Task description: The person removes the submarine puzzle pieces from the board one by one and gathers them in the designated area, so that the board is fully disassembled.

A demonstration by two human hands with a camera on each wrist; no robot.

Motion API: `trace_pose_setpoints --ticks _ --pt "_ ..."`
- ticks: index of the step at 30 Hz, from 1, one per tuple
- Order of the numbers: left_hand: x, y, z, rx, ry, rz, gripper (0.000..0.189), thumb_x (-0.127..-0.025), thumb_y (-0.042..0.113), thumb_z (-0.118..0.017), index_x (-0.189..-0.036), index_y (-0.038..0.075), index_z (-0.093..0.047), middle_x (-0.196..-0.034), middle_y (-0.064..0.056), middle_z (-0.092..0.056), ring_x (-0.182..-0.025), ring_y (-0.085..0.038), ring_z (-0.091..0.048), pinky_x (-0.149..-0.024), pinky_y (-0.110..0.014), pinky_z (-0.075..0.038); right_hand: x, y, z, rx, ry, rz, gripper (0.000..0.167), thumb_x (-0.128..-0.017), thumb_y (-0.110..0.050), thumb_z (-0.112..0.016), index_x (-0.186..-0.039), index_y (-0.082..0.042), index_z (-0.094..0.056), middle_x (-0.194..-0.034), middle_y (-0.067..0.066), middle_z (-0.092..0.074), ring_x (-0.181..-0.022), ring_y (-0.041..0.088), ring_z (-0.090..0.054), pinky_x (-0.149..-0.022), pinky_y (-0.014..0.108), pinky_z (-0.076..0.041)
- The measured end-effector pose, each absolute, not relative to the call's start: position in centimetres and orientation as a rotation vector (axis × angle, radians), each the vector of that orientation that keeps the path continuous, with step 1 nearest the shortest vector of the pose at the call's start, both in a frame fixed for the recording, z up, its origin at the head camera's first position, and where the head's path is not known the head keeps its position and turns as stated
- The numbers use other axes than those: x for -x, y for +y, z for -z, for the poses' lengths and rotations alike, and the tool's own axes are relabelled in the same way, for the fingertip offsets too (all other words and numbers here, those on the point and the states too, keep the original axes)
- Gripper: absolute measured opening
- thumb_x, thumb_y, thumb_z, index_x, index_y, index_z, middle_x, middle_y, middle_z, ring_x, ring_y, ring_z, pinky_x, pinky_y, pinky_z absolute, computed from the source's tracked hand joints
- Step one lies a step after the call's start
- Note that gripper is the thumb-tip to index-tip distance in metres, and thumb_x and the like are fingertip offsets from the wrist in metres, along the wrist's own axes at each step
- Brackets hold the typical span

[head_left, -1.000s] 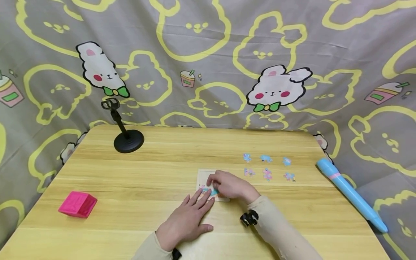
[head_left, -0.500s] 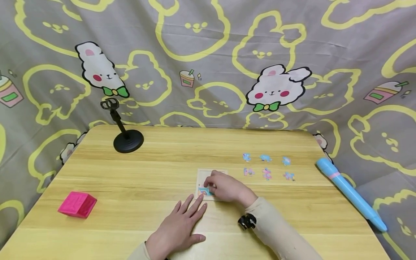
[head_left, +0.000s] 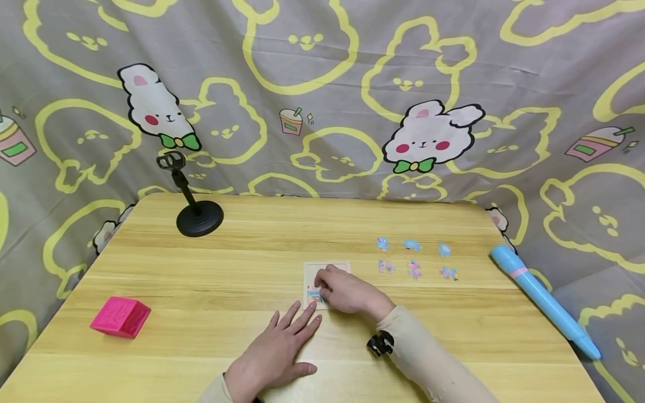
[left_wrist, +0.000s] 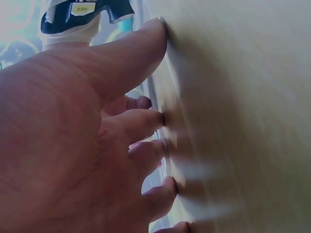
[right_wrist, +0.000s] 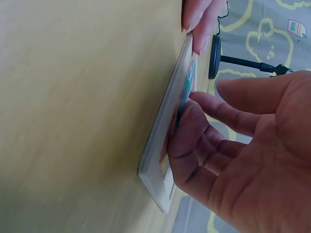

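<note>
A small pale puzzle tray (head_left: 309, 270) lies on the table, with blue and orange picture pieces (head_left: 316, 298) in its near part. My right hand (head_left: 347, 291) is over the tray, fingers bent down onto the pieces. In the right wrist view, the fingertips of that hand (right_wrist: 233, 141) touch the pieces near the tray's rim (right_wrist: 155, 160). Whether they pinch one is hidden. My left hand (head_left: 274, 350) rests spread on the table, its fingertips at the tray's near edge. The left wrist view shows the left hand (left_wrist: 82, 126) with its fingertips on the tabletop.
Several loose puzzle pieces (head_left: 414, 270) lie in two rows to the tray's right. Farther right is a long blue pen-shaped object (head_left: 544, 299). A pink cube (head_left: 121, 317) sits at left, and a black stand (head_left: 199, 218) behind it. A patterned curtain (head_left: 342, 129) hangs beyond the table (head_left: 242, 240).
My left hand has drawn back toward me, off the pieces to the tray's near edge. The right hand and the tray have shifted slightly left.
</note>
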State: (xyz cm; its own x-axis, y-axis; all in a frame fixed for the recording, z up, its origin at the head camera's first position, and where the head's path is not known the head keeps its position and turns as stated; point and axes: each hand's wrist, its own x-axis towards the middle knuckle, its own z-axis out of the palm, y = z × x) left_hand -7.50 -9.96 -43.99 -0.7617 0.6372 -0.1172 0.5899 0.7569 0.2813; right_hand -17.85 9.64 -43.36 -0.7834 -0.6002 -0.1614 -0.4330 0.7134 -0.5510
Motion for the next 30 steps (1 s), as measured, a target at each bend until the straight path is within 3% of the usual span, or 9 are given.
trace_pose_setpoints --ticks 7,17,24,30 --pt "7.57 -10.02 44.00 -0.973 2.743 -0.337 0.079 -0.087 0.051 -0.067 -0.151 0.012 -0.042 -0.161 -0.006 -0.023 -0.143 -0.036 -0.025 -0.106 -0.060 -0.031 17.84 9.36 43.42 0.828 2.626 0.703 0.014 -0.099 -0.010 -0.055 -0.109 -0.010 -0.064 -0.091 -0.003 -0.050 -0.077 0.013 -0.051 -0.073 0.031 -0.046" --pt "7.71 -10.10 44.19 -0.970 2.738 -0.348 0.079 -0.087 0.051 -0.066 -0.151 0.013 -0.040 -0.161 -0.005 -0.024 -0.144 -0.035 -0.024 -0.106 -0.060 -0.031 18.05 8.93 43.98 0.819 2.668 0.768 0.004 -0.097 -0.010 -0.058 -0.097 -0.007 -0.061 -0.085 -0.003 -0.050 -0.076 0.012 -0.050 -0.070 0.029 -0.045" --pt "7.79 -10.15 44.29 -0.982 2.750 -0.356 0.078 -0.087 0.050 -0.067 -0.151 0.013 -0.041 -0.161 -0.005 -0.024 -0.143 -0.036 -0.025 -0.106 -0.061 -0.030 18.09 8.72 43.88 0.774 2.644 0.875 0.005 -0.096 -0.006 -0.060 -0.094 -0.008 -0.056 -0.074 -0.004 -0.052 -0.065 0.010 -0.049 -0.061 0.028 -0.043" --pt "7.75 -10.18 44.28 -0.979 2.745 -0.363 0.078 -0.087 0.050 -0.067 -0.151 0.013 -0.042 -0.161 -0.005 -0.024 -0.143 -0.035 -0.025 -0.106 -0.061 -0.030 18.03 8.89 43.89 0.728 2.637 0.922 0.006 -0.097 -0.005 -0.058 -0.095 -0.010 -0.057 -0.073 -0.005 -0.054 -0.063 0.009 -0.050 -0.061 0.028 -0.044"
